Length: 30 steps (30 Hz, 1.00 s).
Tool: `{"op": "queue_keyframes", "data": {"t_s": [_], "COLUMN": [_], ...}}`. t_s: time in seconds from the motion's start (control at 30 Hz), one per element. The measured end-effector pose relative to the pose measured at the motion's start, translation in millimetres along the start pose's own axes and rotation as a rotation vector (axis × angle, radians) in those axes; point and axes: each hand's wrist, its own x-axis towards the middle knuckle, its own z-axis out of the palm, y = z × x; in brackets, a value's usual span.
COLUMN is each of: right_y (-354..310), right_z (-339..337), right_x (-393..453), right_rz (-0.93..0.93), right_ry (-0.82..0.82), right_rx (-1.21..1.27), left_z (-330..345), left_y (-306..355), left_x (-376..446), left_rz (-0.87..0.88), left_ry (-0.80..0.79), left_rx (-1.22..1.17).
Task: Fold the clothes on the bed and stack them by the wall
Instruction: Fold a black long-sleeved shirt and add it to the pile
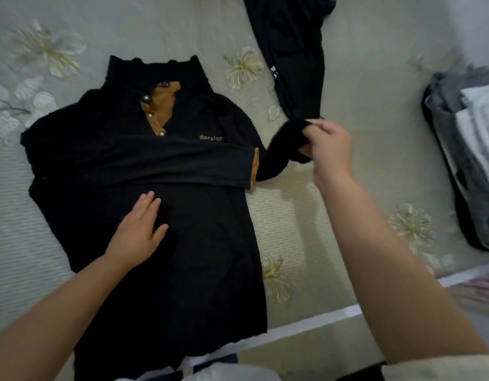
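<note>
Black pullover (144, 229) lies face up on the bed (292, 215), hem nearest the person, collar farthest. Left hand (138, 229) rests flat on the torso, fingers straight, pinning the fabric. One sleeve (169, 163) is already laid across the chest. Right hand (325, 149) pinches the cuff of the other sleeve (281, 149), lifted beside the body. Step in hand: sleeve folding. Next move likely calls for laying this sleeve across. Folded stack (468, 149) sits far right; black garment (290, 56) beyond awaits folding.
</note>
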Motion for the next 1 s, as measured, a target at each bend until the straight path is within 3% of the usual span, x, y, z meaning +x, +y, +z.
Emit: {"op": "queue_keyframes", "data": {"t_s": [0.1, 0.2, 0.27, 0.37, 0.57, 0.73, 0.83, 0.93, 1.0], "right_y": [-8, 22, 54, 90, 115, 115, 113, 109, 115], "right_z": [76, 129, 139, 131, 115, 132, 134, 116, 94], "right_x": [-42, -93, -105, -98, -47, 1, 5, -2, -8], "right_rz": [-0.2, -0.344, -0.384, -0.331, -0.522, -0.433, -0.604, -0.946, -1.082], "right_ry": [-0.306, -0.825, -0.957, -0.877, -0.426, -0.526, -0.511, -0.419, -0.492], "right_rx": [-0.037, -0.336, -0.566, -0.761, -1.036, -1.334, -1.259, -1.019, -1.002], "left_z": [-26, -44, -50, -48, -36, -46, -62, -81, -97], "left_y": [-27, -65, -83, -100, -86, -70, -63, -68, -85], "left_x": [-20, -41, -50, -50, -4, 61, 85, 80, 60], "left_rz": [-0.129, -0.298, -0.372, -0.423, -0.396, -0.44, -0.399, -0.232, -0.082], "left_ry": [0.228, 0.301, 0.327, 0.36, 0.293, 0.392, 0.369, 0.404, 0.284], "left_rx": [-0.141, -0.171, -0.191, -0.255, -0.478, -0.592, -0.675, -0.797, -0.841]}}
